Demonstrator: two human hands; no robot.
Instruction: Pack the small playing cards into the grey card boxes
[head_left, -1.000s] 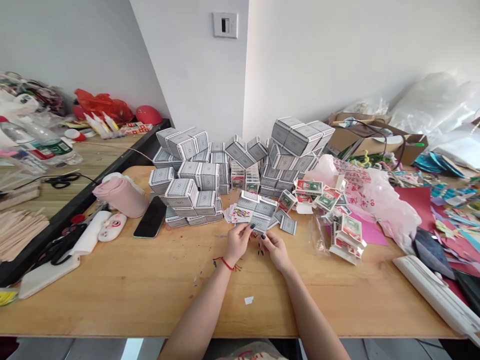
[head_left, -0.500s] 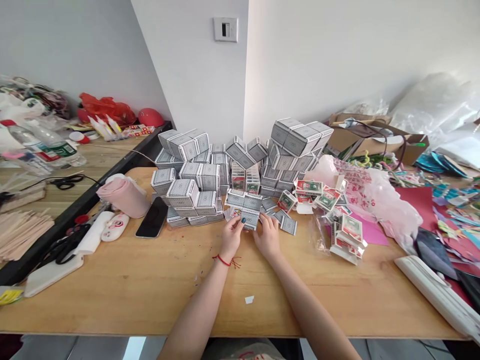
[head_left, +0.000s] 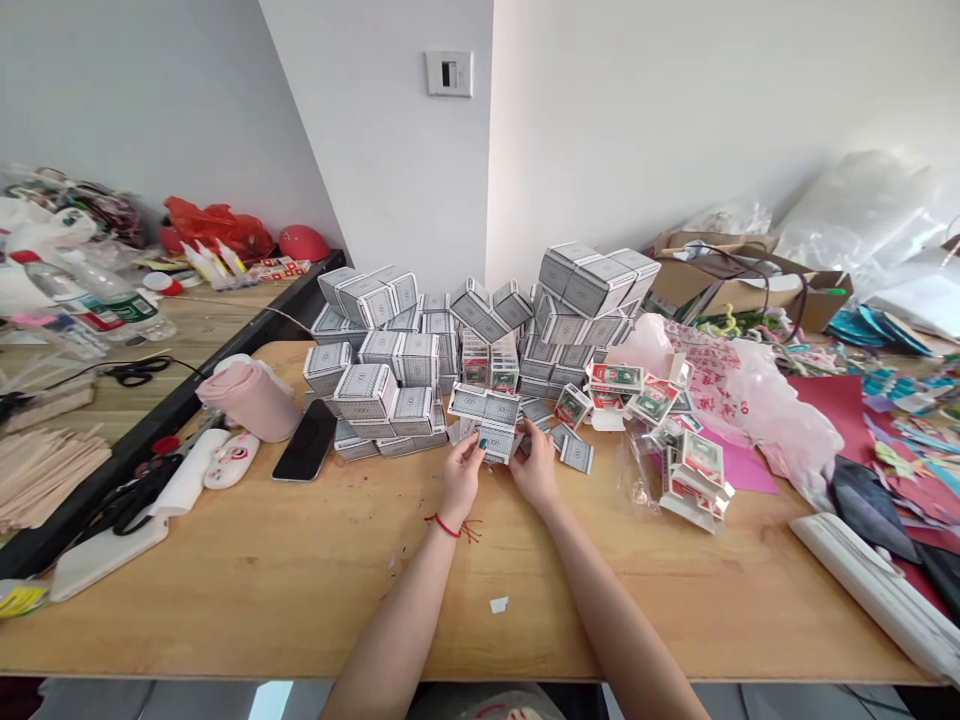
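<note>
Near the middle of the table, grey-backed playing cards [head_left: 495, 445] are held low in front of a stack of card blocks. My left hand [head_left: 461, 470], with dark green nail polish and a red string bracelet, pinches their left side, thumb on top. At their right edge the curled fingers of my right hand [head_left: 536, 470] close on the cards; its fingertips are partly hidden. A grey-patterned card piece [head_left: 484, 403] lies directly behind the held cards. Loose cards [head_left: 576, 452] are scattered just right of my right hand.
Card-built blocks [head_left: 365, 390] are piled at the back, with another tall pile [head_left: 592, 280] to the right. Opened card boxes [head_left: 701, 460] lie beside a plastic bag [head_left: 750, 390]. On the left are a phone [head_left: 304, 441], a pink roll [head_left: 251, 398] and scissors [head_left: 135, 490].
My right hand has turned slightly, its fingers more curled at the cards' right edge. The held cards have tilted and shifted a little left. The camera view has shifted slightly.
</note>
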